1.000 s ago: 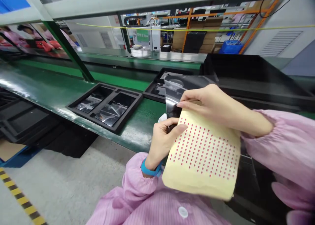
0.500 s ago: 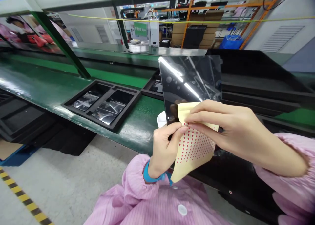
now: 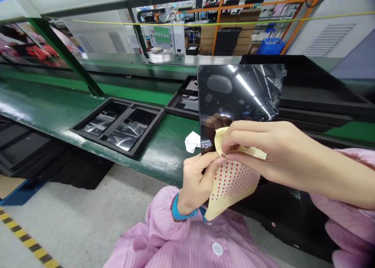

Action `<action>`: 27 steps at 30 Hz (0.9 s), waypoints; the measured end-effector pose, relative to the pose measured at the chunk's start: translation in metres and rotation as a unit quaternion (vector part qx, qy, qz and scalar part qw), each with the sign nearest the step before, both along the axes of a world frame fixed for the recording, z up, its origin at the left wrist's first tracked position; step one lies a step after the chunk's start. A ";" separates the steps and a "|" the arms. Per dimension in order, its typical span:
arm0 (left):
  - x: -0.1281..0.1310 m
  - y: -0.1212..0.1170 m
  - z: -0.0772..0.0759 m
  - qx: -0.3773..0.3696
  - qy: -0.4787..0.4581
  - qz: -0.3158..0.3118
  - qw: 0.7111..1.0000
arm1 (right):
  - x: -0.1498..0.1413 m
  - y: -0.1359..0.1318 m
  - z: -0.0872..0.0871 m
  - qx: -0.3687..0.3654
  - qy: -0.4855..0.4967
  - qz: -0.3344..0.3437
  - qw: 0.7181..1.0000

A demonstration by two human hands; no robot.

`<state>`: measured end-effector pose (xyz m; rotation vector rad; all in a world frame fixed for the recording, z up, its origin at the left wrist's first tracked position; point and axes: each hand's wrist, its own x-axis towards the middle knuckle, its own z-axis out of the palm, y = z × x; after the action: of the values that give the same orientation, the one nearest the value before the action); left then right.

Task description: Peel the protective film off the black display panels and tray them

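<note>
A yellow sheet (image 3: 234, 182) carries rows of small red arrow stickers. My left hand (image 3: 197, 178) is closed, thumb and forefinger pinching the sheet's left edge. Fingers of my right hand (image 3: 260, 147) are closed on the top of the same sheet, where it curls over, their tips meeting those of the left. Whether a single sticker is between the fingertips is too small to tell. Right behind the hands a glossy black screen panel (image 3: 243, 92) stands tilted up, reflecting lamps and fingers. Its lower edge is hidden by the hands and sheet, so what supports it cannot be seen.
A crumpled white piece (image 3: 192, 142) lies on the green bench (image 3: 164, 158) beside the panel. Left of it sits a black tray (image 3: 133, 152) with two dark screens. Another black tray (image 3: 178, 109) is farther back. Large black trays (image 3: 316, 84) stand at right.
The panel has swung rightward and faces me more squarely. The sheet's top curls more under my right fingers. More of the white piece shows.
</note>
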<state>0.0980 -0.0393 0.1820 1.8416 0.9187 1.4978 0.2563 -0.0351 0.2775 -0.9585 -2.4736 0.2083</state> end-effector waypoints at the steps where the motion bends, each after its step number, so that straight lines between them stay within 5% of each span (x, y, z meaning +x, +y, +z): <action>1: 0.000 -0.001 0.000 -0.002 -0.001 -0.001 1.000 | 0.000 0.000 0.001 -0.008 0.003 0.001 1.000; 12: -0.001 0.000 -0.004 0.033 0.006 0.013 0.999 | 0.002 -0.002 -0.002 -0.043 0.012 0.001 0.999; 20: 0.002 0.000 -0.004 0.050 0.001 0.028 0.998 | 0.002 -0.001 -0.006 0.016 0.037 0.012 0.999; 24: 0.007 -0.001 -0.008 -0.024 -0.061 0.079 0.995 | 0.006 -0.005 -0.003 0.044 0.091 0.010 0.995; 27: 0.009 0.001 -0.013 -0.111 -0.174 0.119 0.971 | 0.019 -0.018 0.004 0.041 0.202 -0.076 0.976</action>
<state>0.1071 -0.0384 0.1689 1.2917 1.1085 1.7133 0.2753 -0.0531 0.2820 -0.9576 -2.0144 0.2233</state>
